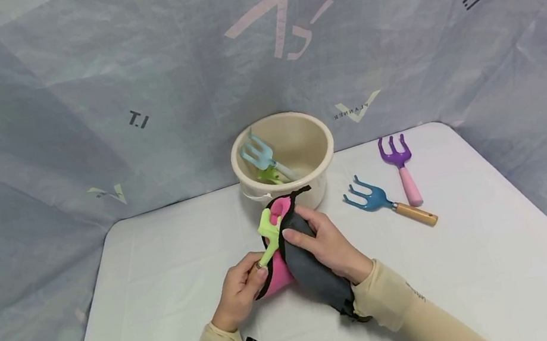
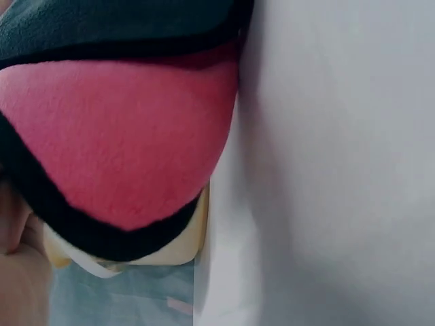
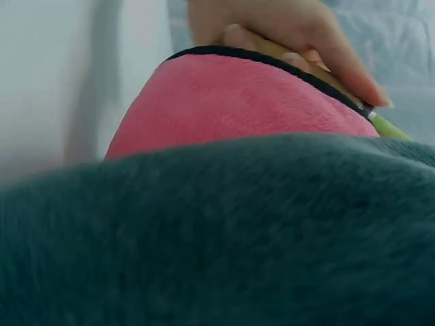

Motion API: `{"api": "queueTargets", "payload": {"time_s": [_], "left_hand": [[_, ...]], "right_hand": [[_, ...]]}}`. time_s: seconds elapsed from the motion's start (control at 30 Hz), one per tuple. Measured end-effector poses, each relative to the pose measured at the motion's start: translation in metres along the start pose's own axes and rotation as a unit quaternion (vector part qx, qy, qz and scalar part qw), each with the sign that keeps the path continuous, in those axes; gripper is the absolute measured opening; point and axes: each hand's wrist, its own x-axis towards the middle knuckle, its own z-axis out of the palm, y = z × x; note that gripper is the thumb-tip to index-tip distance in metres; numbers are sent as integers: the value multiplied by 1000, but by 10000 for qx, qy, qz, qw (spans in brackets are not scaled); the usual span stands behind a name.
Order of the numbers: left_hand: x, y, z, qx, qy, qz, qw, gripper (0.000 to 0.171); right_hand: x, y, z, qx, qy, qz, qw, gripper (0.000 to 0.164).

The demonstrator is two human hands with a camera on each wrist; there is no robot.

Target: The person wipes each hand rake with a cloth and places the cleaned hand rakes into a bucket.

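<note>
My left hand (image 1: 243, 289) grips the wooden handle (image 3: 272, 49) of a lime-green garden hand tool (image 1: 270, 243). The tool's green head points up and away, lying against a pink and dark grey cleaning cloth (image 1: 317, 269) with black edging, which covers part of it. My right hand (image 1: 330, 240) holds the cloth by its grey side, thumb on top, just right of the tool's head. In the left wrist view the cloth's pink face (image 2: 122, 136) hangs close beside the left hand. Grey cloth (image 3: 224, 231) fills the lower right wrist view and hides the right hand.
Behind the hands stands a cream bucket (image 1: 318, 178) holding a light-blue hand fork (image 1: 263, 157) and a green tool (image 1: 270, 175). To the right, a blue fork (image 1: 376, 198) with a wooden handle and a purple fork (image 1: 397, 157) with a pink handle lie on the white table (image 1: 162, 285).
</note>
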Motion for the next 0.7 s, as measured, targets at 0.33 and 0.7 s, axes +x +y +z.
{"api": "queueTargets", "payload": {"time_s": [0.33,0.7], "left_hand": [[1,3,3,-110,577,419,9974,20],[5,5,0,163,1145,-13,9933,16]], "right_hand": [[-5,-3,13,1673,708,1379,9736,40],[-7,1,29,585,1252,584,9887,36]]}}
